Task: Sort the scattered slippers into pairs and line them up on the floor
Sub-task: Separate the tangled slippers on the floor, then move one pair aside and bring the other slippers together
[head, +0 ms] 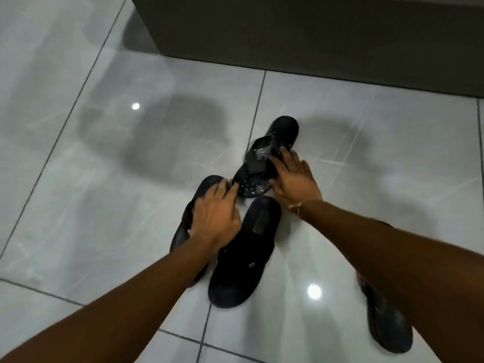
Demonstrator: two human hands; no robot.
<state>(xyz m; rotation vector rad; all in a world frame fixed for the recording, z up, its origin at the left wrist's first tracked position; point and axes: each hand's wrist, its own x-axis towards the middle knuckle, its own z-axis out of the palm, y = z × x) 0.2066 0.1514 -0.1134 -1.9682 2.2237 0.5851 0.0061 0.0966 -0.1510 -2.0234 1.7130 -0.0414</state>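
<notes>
Several dark slippers lie on the glossy grey tile floor. My left hand rests palm-down on a dark slipper at centre left, fingers curled over its strap. Beside it lies an upturned black slipper, sole facing up. My right hand grips the side of a patterned thong slipper farther out, which points away from me. Another dark slipper lies at the lower right, partly hidden under my right forearm.
A dark cabinet or furniture base stands along the far side of the floor. Bare tiles stretch to the left and right of the slippers. Ceiling lights glare off the tiles.
</notes>
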